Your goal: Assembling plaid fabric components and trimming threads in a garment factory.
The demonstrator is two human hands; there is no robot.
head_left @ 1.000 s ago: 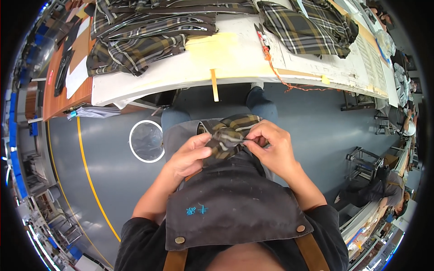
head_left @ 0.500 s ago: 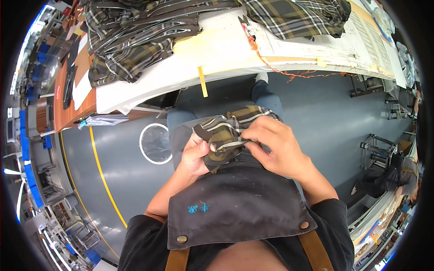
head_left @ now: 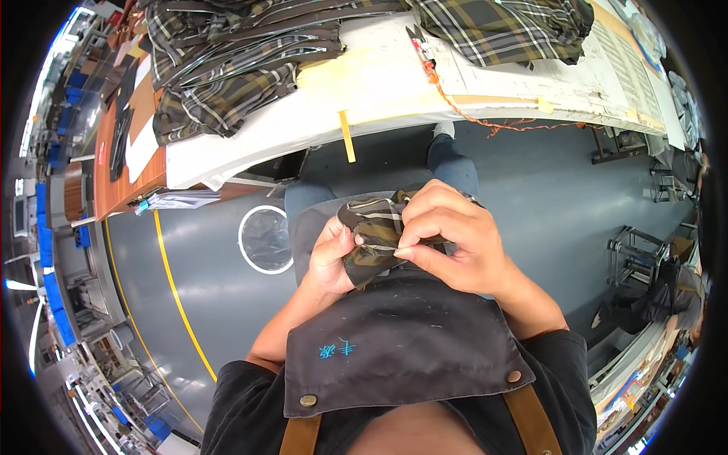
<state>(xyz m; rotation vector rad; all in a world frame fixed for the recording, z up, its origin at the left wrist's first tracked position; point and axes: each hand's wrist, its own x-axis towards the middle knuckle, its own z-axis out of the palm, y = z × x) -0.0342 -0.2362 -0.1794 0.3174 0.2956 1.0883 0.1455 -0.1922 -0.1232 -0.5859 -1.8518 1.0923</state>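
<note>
Over my lap, both hands hold a piece of dark olive and brown plaid fabric [head_left: 375,221] with white stripes. My left hand [head_left: 331,256] is closed on its left end, thumb on top and fingers underneath. My right hand [head_left: 449,236] pinches the cloth's edge between thumb and forefinger, with the other fingers curled over it. Part of the cloth is hidden under my right hand. I cannot make out whether anything small sits in the pinch.
On the white worktable [head_left: 364,83] ahead lie stacked plaid garments [head_left: 227,98], another plaid piece [head_left: 508,30] and small snips [head_left: 422,49] on an orange cord [head_left: 462,114]. A round white-rimmed bin [head_left: 265,240] stands left of my legs. Another person [head_left: 667,296] is at far right.
My right hand has moved a little left along the cloth edge, nearer my left hand, and covers more of the fabric. My left hand keeps its hold.
</note>
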